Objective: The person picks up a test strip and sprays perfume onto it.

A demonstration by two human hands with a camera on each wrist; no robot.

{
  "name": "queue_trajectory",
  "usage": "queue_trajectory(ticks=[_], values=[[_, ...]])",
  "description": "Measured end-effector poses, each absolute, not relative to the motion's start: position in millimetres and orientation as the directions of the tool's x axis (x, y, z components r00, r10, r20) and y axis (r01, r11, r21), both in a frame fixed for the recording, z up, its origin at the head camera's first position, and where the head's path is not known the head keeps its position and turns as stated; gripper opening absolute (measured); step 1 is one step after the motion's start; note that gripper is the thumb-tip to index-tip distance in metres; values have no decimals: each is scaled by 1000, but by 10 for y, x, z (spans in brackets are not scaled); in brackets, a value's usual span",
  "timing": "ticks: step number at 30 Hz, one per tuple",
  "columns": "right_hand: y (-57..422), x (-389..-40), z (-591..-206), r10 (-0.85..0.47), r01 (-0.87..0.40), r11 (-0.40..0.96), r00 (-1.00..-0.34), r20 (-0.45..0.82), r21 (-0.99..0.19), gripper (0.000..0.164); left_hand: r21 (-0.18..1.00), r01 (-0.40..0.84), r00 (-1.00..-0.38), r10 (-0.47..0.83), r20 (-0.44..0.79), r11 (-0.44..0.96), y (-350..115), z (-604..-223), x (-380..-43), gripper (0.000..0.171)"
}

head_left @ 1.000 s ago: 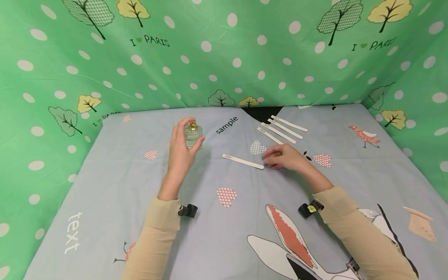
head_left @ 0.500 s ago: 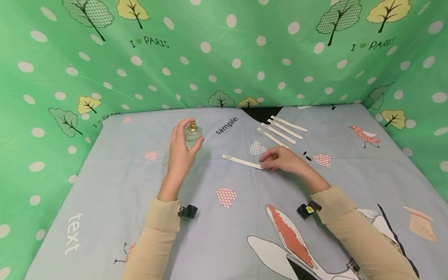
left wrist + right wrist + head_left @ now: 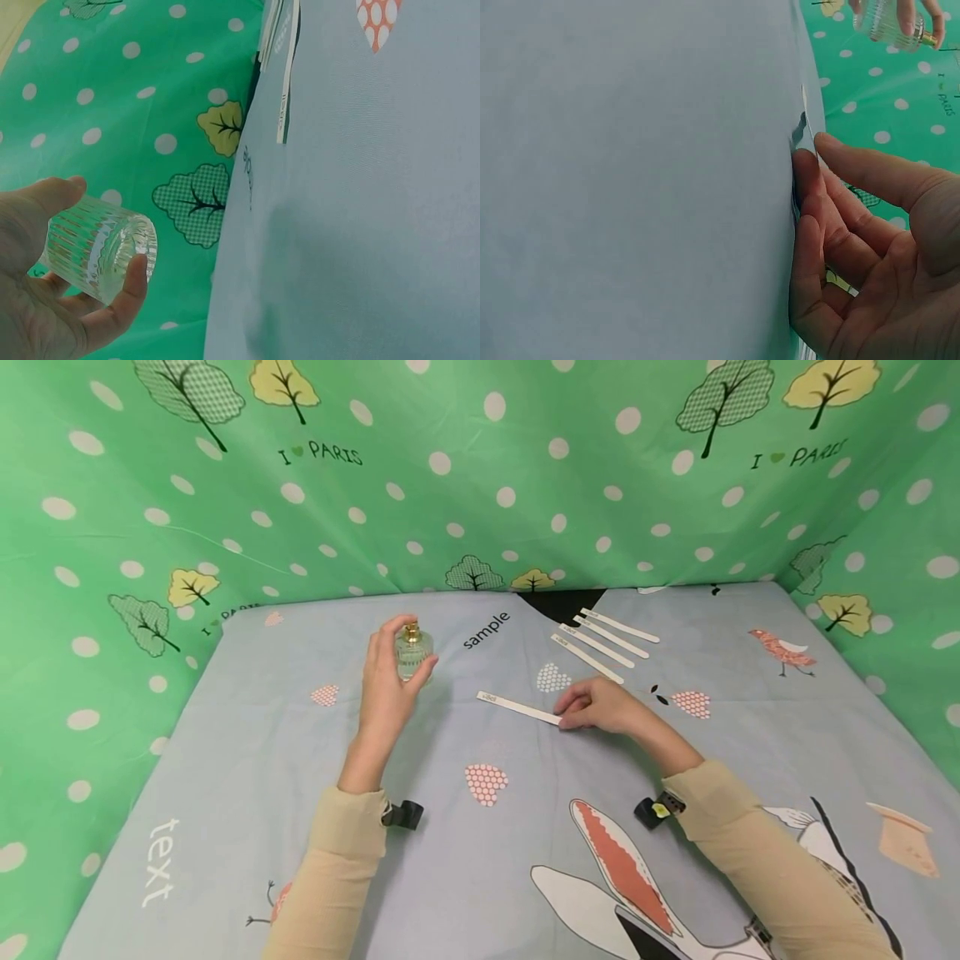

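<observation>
My left hand (image 3: 386, 689) holds a clear glass perfume bottle (image 3: 417, 657) with pale green liquid, its index finger on the gold spray top. The left wrist view shows the ribbed glass of the bottle (image 3: 97, 244) between thumb and fingers, held above the cloth. My right hand (image 3: 603, 706) pinches the right end of a white perfume test strip (image 3: 517, 705), thumb on one side and index finger on the other. The strip's printed end points toward the bottle. Seen from the right wrist, the strip (image 3: 808, 120) is nearly edge-on at the fingertips.
Several more white test strips (image 3: 600, 647) lie fanned out behind my right hand. A grey-blue printed cloth (image 3: 247, 760) covers the table. Green dotted fabric (image 3: 480, 477) hangs behind and at both sides.
My right hand has moved slightly left and taken the end of the nearest test strip between thumb and finger. The left hand with the perfume bottle has stayed in place.
</observation>
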State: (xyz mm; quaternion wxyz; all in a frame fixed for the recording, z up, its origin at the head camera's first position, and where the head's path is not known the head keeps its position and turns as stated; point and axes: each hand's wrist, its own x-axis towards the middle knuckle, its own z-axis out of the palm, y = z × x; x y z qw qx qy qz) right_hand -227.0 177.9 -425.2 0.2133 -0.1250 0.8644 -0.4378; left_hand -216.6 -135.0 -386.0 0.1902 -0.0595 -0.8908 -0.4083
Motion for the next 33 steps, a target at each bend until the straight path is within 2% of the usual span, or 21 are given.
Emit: queue_trajectory(ticks=[11,21,33], values=[[1819,-2290,-4233,-360,7,557,-899,-250,-830,23,711,258,-925,-46,378,655,-1330,-3878,-2169,60],[1817,-2332,-4108,-299,-33,524,-943,-148,-851,23,706,266,-924,-36,381,656,-1306,-3884,-2164,60],[1745,-2371,-3919,-231,-30,485,-968,-95,-874,23,710,256,-927,-41,373,656,-1277,-3889,-2148,60]])
